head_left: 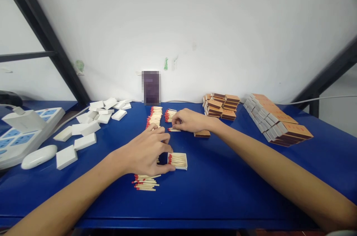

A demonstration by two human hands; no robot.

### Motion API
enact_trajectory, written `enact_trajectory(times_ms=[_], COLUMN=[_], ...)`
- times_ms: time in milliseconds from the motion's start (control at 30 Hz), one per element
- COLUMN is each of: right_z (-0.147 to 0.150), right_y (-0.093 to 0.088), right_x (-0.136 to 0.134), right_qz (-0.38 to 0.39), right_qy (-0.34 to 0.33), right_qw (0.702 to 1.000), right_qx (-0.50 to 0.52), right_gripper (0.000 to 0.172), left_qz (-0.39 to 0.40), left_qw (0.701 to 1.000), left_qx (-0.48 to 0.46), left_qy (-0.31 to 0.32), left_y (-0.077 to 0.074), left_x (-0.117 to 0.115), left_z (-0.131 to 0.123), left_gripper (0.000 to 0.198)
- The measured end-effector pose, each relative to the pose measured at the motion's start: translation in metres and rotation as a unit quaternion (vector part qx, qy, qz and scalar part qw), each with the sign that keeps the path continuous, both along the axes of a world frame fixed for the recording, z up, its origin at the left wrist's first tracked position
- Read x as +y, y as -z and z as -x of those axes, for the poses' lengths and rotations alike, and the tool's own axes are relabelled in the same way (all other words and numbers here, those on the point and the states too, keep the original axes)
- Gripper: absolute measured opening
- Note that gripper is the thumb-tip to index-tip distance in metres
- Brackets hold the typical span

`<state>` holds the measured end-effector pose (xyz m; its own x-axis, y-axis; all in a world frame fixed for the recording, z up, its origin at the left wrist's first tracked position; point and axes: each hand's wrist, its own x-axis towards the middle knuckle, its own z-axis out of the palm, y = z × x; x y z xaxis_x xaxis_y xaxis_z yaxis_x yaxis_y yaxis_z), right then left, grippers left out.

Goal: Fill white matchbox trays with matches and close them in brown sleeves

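A white matchbox tray point(186, 161) filled with red-headed matches lies on the blue table. The thumb and index finger of my left hand point(149, 150) grip this tray at its left end. Farther back, my right hand point(191, 120) has its fingertips pinched together at a few matches point(174, 129) near the table surface; the exact contact is partly hidden. Just behind them is a small bunch of matches point(169, 115). A long row of matches point(155, 116) runs under my left hand, which hides its middle, and loose matches point(146, 183) show in front of it.
Empty white trays point(85, 129) are scattered on the left, beside a power strip point(28, 135) and a white oval object point(39, 157). One matchbox sleeve point(202, 134) lies below my right wrist. Matchbox sleeves point(221, 106) and stacked matchboxes point(279, 119) stand at the right.
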<state>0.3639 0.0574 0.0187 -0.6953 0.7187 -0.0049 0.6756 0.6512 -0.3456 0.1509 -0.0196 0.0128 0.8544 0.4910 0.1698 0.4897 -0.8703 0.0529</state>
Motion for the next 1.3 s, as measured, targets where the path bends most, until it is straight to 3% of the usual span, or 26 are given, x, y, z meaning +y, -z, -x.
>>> enact_trajectory(times_ms=[300,600,800,1067,1300], right_z=[-0.002,0.001,0.001,0.003,0.008], right_y=[0.000,-0.003,-0.008,0.006,0.015], right_x=[0.000,-0.004,-0.006,0.004,0.003], right_qz=[0.007,0.018,0.030,-0.146,-0.185], right_qy=[-0.021,-0.043,-0.047,0.071,0.107], right_qw=[1.000,0.999,0.998,0.987,0.976], right_qx=[-0.012,-0.021,-0.029,-0.008,-0.045], right_gripper=[0.023,0.016,0.020,0.012,0.013], left_qz=[-0.006,0.003,0.002,0.003,0.000], left_qw=[1.000,1.000,1.000,1.000,1.000], left_qx=[0.005,0.004,0.011,0.005,-0.001], left_qy=[-0.001,-0.005,-0.009,-0.003,-0.002], left_y=[0.001,0.000,-0.001,0.000,0.001], left_x=[0.000,0.000,-0.001,0.001,0.001], left_z=[0.000,0.000,0.000,0.000,0.000], left_gripper=[0.039,0.038,0.037,0.039,0.038])
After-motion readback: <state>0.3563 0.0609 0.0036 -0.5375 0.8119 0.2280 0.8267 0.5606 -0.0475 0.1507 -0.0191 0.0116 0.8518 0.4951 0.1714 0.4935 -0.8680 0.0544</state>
